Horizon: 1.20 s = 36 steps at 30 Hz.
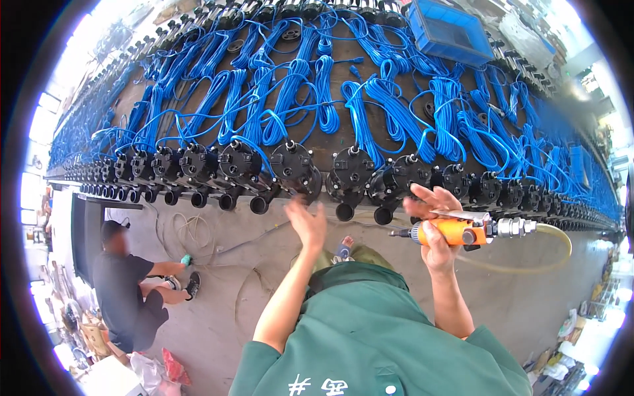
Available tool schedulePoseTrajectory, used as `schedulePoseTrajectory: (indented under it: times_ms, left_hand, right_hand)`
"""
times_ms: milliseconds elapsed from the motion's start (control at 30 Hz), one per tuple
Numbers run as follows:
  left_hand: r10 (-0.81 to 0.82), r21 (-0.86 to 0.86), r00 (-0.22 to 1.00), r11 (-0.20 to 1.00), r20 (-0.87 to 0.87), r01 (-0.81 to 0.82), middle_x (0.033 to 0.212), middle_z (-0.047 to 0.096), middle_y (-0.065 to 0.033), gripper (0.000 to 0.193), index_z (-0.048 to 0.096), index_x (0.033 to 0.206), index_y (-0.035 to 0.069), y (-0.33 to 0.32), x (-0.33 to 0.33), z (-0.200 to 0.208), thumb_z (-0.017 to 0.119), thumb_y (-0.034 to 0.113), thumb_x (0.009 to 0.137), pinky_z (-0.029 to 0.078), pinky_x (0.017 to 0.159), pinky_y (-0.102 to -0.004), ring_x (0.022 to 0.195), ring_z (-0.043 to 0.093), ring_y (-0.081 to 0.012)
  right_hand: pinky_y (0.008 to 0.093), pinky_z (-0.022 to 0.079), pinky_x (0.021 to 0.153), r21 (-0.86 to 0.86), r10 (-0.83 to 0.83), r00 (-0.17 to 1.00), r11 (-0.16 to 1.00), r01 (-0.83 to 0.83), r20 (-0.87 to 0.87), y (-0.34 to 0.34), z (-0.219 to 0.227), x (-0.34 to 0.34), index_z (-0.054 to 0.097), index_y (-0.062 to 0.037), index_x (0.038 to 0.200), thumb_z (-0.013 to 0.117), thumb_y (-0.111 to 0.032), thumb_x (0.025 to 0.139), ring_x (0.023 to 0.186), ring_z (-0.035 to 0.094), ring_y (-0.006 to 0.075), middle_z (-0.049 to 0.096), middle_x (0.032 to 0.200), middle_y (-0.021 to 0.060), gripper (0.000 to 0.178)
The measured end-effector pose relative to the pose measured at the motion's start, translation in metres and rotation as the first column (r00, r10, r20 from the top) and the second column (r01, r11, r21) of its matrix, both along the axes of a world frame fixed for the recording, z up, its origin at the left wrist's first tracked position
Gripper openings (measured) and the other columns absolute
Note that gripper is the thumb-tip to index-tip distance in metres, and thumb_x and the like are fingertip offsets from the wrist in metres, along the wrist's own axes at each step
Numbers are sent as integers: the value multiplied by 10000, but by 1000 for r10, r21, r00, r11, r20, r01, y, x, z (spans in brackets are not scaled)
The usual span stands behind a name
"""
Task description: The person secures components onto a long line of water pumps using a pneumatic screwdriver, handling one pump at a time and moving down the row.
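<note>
A row of black pump-like units with round faces and short outlet pipes stands along the near table edge. My left hand, slightly blurred, is at the lower rim of one near the middle, fingers apart and nothing visible in them; whether it touches the unit I cannot tell. My right hand grips an orange air screwdriver with a blue collar and a thin bit pointing left. A translucent yellowish hose curves from its metal fitting. The tool is below the units to the right, apart from them.
Bundled blue cables cover the table, with more units along its far edge. A blue plastic crate sits at the far right. On the left, a person in dark clothes crouches near loose hoses on the floor.
</note>
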<state>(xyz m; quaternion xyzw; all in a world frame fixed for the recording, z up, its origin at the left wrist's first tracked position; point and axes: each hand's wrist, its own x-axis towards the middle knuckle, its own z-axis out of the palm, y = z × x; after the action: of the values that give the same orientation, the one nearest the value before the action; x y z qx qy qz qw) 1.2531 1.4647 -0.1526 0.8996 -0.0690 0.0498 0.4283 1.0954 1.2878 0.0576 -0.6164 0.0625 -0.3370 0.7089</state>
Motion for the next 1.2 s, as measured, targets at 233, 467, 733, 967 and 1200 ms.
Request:
schedulePoseTrajectory:
  times_ms: [233,467,733,967,1200]
  left_hand:
    - [-354,-152,925,916,135,372,951,679,-150,160,705,989,-8,-19,11,-34,703,41,837,547,709,-384,781,681,-321]
    - [-351,-148,927,918,134,369,948,687,-138,157,720,988,-9,-19,10,-33,717,43,840,548,702,-381,787,682,-326]
    - [-326,-135,909,920,260,368,915,680,-138,172,720,998,-20,-21,14,-43,707,29,833,549,693,-387,793,680,-327]
    - [-363,-119,900,909,243,399,913,681,-128,154,717,969,-10,-18,11,-56,703,35,823,556,695,-390,791,681,-322]
    - [-453,-18,878,887,153,461,895,698,-118,114,721,950,1,-16,18,-36,705,31,841,554,684,-350,765,683,-260]
  right_hand:
    - [240,504,634,38,205,977,977,-207,64,15,12,55,490,52,1336,594,-37,870,683,598,110,663,1064,195,486]
    - [283,509,651,30,134,986,991,-132,-96,34,7,109,518,47,1173,528,18,852,686,594,141,646,1027,200,323]
    - [226,504,717,23,244,966,970,-243,-80,36,-41,151,547,-36,1126,588,39,877,828,594,80,613,953,47,262]
    - [245,504,699,28,228,966,974,-227,-121,37,-60,157,623,-2,1047,611,64,828,801,619,96,645,891,53,229]
    - [235,517,687,-86,247,967,964,-252,-65,42,-33,163,662,12,1166,619,57,770,776,635,72,726,939,87,401]
